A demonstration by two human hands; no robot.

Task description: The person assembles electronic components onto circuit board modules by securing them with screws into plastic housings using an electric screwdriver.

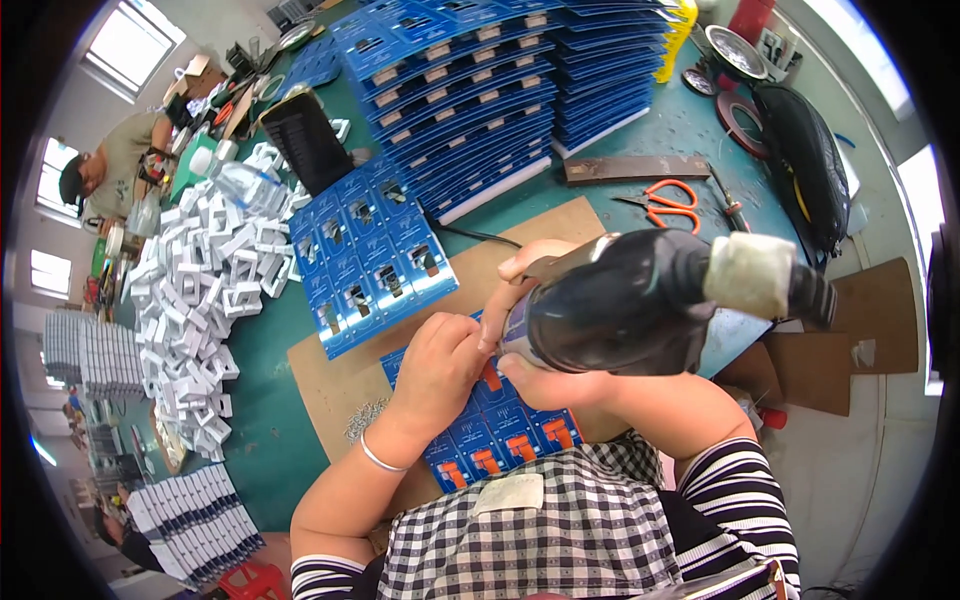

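My right hand is wrapped round a black power screwdriver, whose back end has pale tape round it. The tool's tip is hidden behind my fingers. Close beside it, my left hand has its fingers pinched together over a blue printed panel; whatever they hold is out of sight. Orange parts sit in rows on this panel, partly covered by my hands. A small heap of metal screws lies left of my left wrist on a brown board.
Another blue panel lies beyond my hands, before tall stacks of blue panels. White plastic parts are heaped at left beside a clear bottle. Orange-handled scissors and a black case lie at right. A person works far left.
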